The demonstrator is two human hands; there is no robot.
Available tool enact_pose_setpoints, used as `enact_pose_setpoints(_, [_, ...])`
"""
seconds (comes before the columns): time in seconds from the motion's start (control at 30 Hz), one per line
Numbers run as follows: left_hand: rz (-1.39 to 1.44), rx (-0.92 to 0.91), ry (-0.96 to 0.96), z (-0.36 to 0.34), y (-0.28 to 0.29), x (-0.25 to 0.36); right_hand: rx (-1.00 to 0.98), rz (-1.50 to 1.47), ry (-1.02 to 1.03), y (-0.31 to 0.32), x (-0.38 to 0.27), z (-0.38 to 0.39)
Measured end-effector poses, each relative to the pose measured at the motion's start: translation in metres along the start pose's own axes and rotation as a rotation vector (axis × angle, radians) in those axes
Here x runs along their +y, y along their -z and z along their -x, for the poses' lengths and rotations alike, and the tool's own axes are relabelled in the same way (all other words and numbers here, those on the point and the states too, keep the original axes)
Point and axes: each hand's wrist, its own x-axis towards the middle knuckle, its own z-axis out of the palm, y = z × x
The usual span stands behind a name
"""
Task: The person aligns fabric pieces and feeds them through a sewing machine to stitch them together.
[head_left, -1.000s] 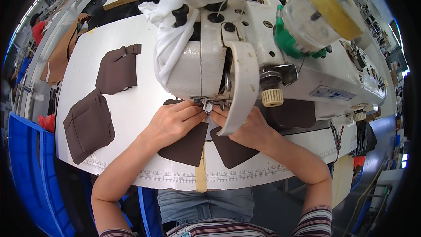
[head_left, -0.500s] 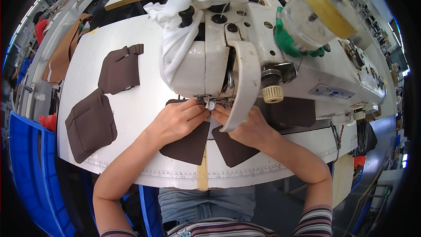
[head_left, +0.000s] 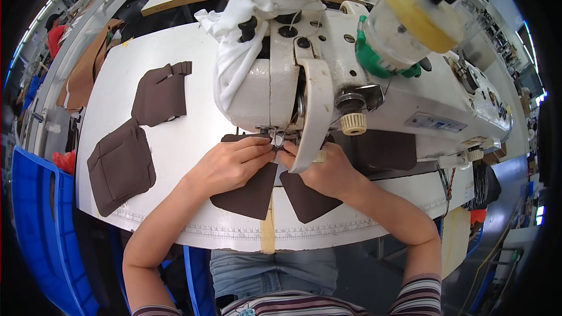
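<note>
Both hands lie flat on two brown cloth pieces (head_left: pixel 249 196) under the sewing machine (head_left: pixel 304 88), left hand (head_left: pixel 231 164) and right hand (head_left: pixel 325 169) pressing near the needle, probably to keep the cloth from sliding.

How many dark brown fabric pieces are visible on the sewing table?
5: far-left piece, upper-left piece, one under left hand, one under right hand, one behind machine. More may be hidden.
</note>
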Motion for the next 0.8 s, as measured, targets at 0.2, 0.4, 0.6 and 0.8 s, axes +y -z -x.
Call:
enact_pose_setpoints(0.2, [0.016,-0.029,-0.008,0.003,-0.001,-0.005,-0.045,0.124,0.063,0.001,-0.002,0.002])
enact_pose_setpoints(0.4, [-0.005,-0.009,-0.022,0.003,-0.005,-0.007,-0.053,0.144,0.048,-0.002,-0.001,0.003])
enact_pose_setpoints(0.6, [0.031,0.031,-0.009,0.0,-0.002,-0.011,-0.061,0.149,0.07,0.003,0.0,-0.003])
enact_pose_setpoints(0.8, [0.053,0.011,0.022,-0.001,-0.001,-0.014,-0.047,0.212,0.055,0.002,-0.001,-0.003])
